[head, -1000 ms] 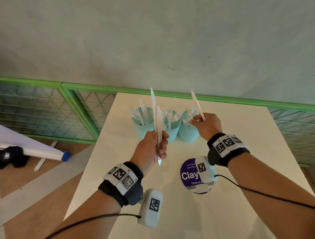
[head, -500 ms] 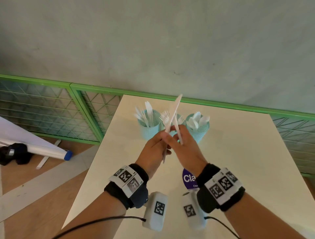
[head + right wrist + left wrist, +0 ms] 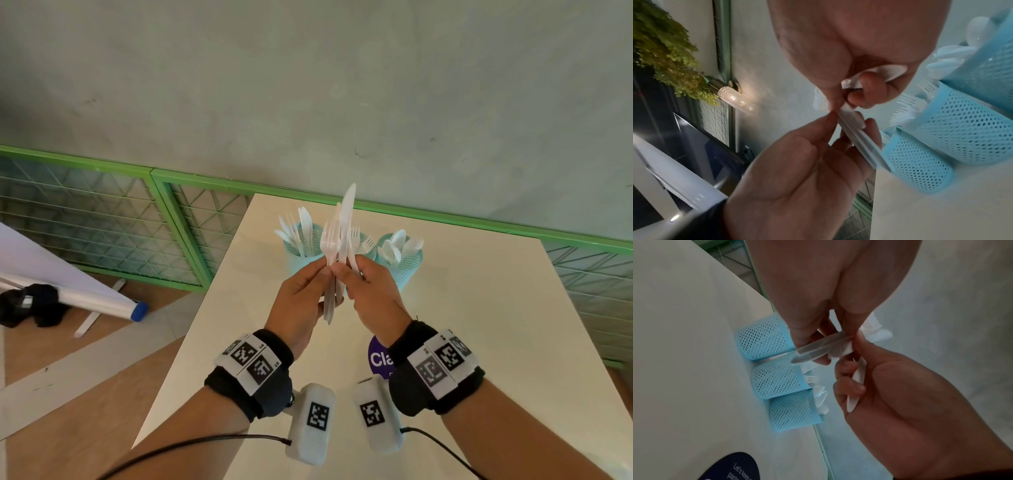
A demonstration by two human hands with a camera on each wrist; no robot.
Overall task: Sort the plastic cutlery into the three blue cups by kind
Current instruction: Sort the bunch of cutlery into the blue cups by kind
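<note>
Three blue mesh cups stand in a row at the table's far edge: the left cup (image 3: 301,253) has knives, the middle cup (image 3: 777,379) forks, the right cup (image 3: 406,263) spoons. In front of them my left hand (image 3: 322,274) grips a bundle of white cutlery (image 3: 330,301) by the handles; a fork (image 3: 328,240) and a tall knife (image 3: 347,212) stick up from it. My right hand (image 3: 342,270) pinches that bundle with thumb and forefinger. Its other fingers curl round a separate white piece (image 3: 856,382). The hands hide most of the middle cup in the head view.
A round purple sticker (image 3: 378,359) lies on the white table (image 3: 479,342) near me. A green mesh railing (image 3: 191,219) runs behind and to the left of the table. A rolled white banner (image 3: 85,301) lies on the floor at left.
My right hand has moved left from the spoon cup with its white piece to meet the left hand, and now pinches the bundle there. The left hand has kept its grip.
</note>
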